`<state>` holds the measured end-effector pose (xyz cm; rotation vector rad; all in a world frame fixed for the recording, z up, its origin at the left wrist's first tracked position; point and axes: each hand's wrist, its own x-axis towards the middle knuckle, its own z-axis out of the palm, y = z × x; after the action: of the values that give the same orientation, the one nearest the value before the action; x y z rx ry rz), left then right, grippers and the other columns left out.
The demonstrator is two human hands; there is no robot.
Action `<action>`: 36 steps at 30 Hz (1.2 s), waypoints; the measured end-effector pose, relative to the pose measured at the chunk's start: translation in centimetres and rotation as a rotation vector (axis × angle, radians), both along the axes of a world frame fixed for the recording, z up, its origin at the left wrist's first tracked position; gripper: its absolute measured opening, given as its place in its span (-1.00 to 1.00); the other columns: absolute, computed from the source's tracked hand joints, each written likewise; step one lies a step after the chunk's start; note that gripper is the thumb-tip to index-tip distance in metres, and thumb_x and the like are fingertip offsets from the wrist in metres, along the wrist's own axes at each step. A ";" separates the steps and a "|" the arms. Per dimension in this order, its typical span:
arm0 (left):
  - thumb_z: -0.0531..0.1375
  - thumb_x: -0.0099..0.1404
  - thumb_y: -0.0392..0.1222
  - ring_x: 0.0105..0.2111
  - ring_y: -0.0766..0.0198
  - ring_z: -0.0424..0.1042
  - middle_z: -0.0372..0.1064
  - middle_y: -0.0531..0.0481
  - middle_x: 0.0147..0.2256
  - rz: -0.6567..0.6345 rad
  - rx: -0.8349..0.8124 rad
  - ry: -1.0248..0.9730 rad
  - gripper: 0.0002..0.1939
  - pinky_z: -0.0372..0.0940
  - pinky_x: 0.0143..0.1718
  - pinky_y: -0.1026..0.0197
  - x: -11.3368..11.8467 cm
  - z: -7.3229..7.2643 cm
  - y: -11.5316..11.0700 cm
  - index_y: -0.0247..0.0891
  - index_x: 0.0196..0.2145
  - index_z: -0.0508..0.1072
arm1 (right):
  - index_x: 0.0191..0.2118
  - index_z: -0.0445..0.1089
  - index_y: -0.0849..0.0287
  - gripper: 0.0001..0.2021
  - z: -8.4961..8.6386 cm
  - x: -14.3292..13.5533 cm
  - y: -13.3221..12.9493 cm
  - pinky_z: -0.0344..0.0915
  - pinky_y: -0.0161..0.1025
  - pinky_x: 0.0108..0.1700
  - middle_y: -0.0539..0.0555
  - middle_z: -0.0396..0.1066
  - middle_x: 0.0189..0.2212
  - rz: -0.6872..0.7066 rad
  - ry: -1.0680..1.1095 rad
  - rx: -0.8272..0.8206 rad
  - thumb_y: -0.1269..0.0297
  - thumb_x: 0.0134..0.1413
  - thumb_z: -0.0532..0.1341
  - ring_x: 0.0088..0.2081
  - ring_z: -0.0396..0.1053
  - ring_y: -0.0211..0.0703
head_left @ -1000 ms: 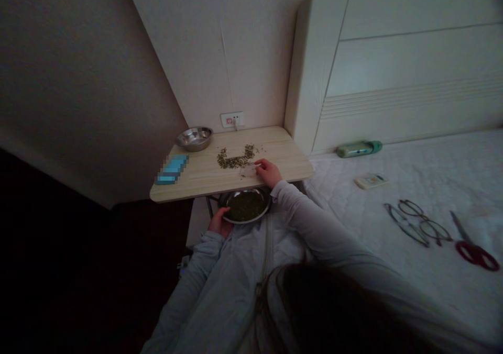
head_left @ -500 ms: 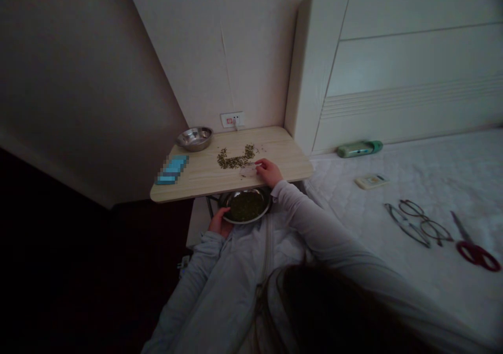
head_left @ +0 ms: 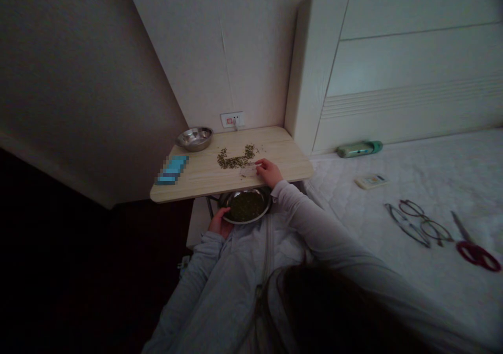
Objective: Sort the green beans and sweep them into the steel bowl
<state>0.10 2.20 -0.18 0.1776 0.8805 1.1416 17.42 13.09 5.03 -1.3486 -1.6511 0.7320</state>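
My left hand (head_left: 222,223) is closed on the near left rim of a metal bowl (head_left: 256,218), thumb over the edge. Inside lies a mass of small green beans or grains (head_left: 247,206). The bowl sits at my lap, its far side just under the table's front edge. My right hand (head_left: 269,172) rests on the small wooden table (head_left: 200,178), fingers pinched on the right end of a thin, see-through piece (head_left: 247,170), whose exact kind I cannot make out. Just beyond it, loose green beans or grains (head_left: 236,162) lie in a U-shaped spread.
A second metal bowl (head_left: 195,139) stands at the table's back left, behind a blurred blue object (head_left: 173,169). On the bed (head_left: 338,186) to the right lie a green-capped bottle (head_left: 359,148), a pale remote (head_left: 371,181), glasses (head_left: 424,223) and red-handled scissors (head_left: 475,252).
Both hands, the bowl and the spread of beans stay almost where they were. The thin clear piece under my right fingers looks slightly shifted or tilted.
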 end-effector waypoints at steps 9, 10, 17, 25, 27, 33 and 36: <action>0.01 -0.03 -0.36 -0.26 0.17 0.32 0.42 -0.06 -0.46 0.012 -0.023 0.004 -0.75 0.23 -0.21 0.15 0.1 0.4 -0.1 -0.39 -0.35 0.36 | -0.33 0.26 0.17 -0.74 -0.2 0.0 0.2 0.10 -0.37 -0.45 -0.10 0.25 -0.65 0.000 0.008 0.013 0.28 -0.23 -0.01 -0.58 0.15 -0.37; 0.00 -0.03 -0.37 -0.26 0.17 0.32 0.42 -0.06 -0.46 0.014 -0.019 0.004 -0.75 0.23 -0.22 0.15 0.1 0.4 -0.1 -0.39 -0.35 0.36 | -0.33 0.26 0.17 -0.74 -0.2 0.0 0.2 0.10 -0.37 -0.45 -0.10 0.25 -0.65 -0.001 0.009 0.015 0.28 -0.23 -0.01 -0.57 0.16 -0.37; 0.01 -0.03 -0.35 -0.22 0.16 0.30 0.41 -0.07 -0.42 -0.016 0.025 -0.014 -0.73 0.21 -0.20 0.14 0.0 0.2 -0.2 -0.38 -0.32 0.36 | -0.34 0.27 0.17 -0.75 0.0 0.0 -0.1 0.10 -0.38 -0.45 -0.09 0.25 -0.65 0.001 0.020 0.016 0.29 -0.24 0.00 -0.57 0.16 -0.37; -0.01 -0.03 -0.35 -0.21 0.16 0.29 0.41 -0.07 -0.42 -0.015 -0.007 -0.028 -0.69 0.19 -0.18 0.13 0.2 0.5 -0.1 -0.38 -0.29 0.34 | -0.34 0.26 0.17 -0.76 -0.1 0.0 0.0 0.09 -0.38 -0.46 -0.10 0.24 -0.66 -0.004 0.020 0.019 0.29 -0.24 0.00 -0.58 0.15 -0.38; -0.01 -0.03 -0.35 -0.22 0.17 0.29 0.41 -0.07 -0.42 -0.005 -0.008 -0.019 -0.71 0.20 -0.18 0.13 0.2 0.6 -0.2 -0.38 -0.30 0.35 | -0.34 0.26 0.17 -0.76 -0.1 0.0 0.0 0.09 -0.39 -0.47 -0.10 0.24 -0.66 0.002 0.030 0.016 0.29 -0.23 0.00 -0.58 0.15 -0.39; 0.00 -0.03 -0.36 -0.22 0.16 0.29 0.41 -0.07 -0.41 -0.005 0.005 0.006 -0.74 0.21 -0.20 0.15 0.3 0.9 -0.4 -0.36 -0.35 0.37 | -0.34 0.26 0.18 -0.75 0.1 0.0 -0.2 0.10 -0.38 -0.45 -0.09 0.25 -0.65 0.007 0.006 0.018 0.30 -0.23 0.00 -0.56 0.18 -0.37; 0.00 -0.03 -0.37 -0.22 0.16 0.29 0.41 -0.06 -0.42 0.007 -0.007 0.011 -0.74 0.22 -0.20 0.14 0.4 1.0 -0.4 -0.35 -0.36 0.37 | -0.33 0.26 0.17 -0.75 0.0 0.1 -0.2 0.10 -0.37 -0.45 -0.09 0.26 -0.64 0.006 -0.001 0.024 0.29 -0.23 0.00 -0.55 0.18 -0.37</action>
<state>0.47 1.84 0.86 0.1749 0.8961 1.1451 17.49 12.94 5.04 -1.3286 -1.6601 0.7130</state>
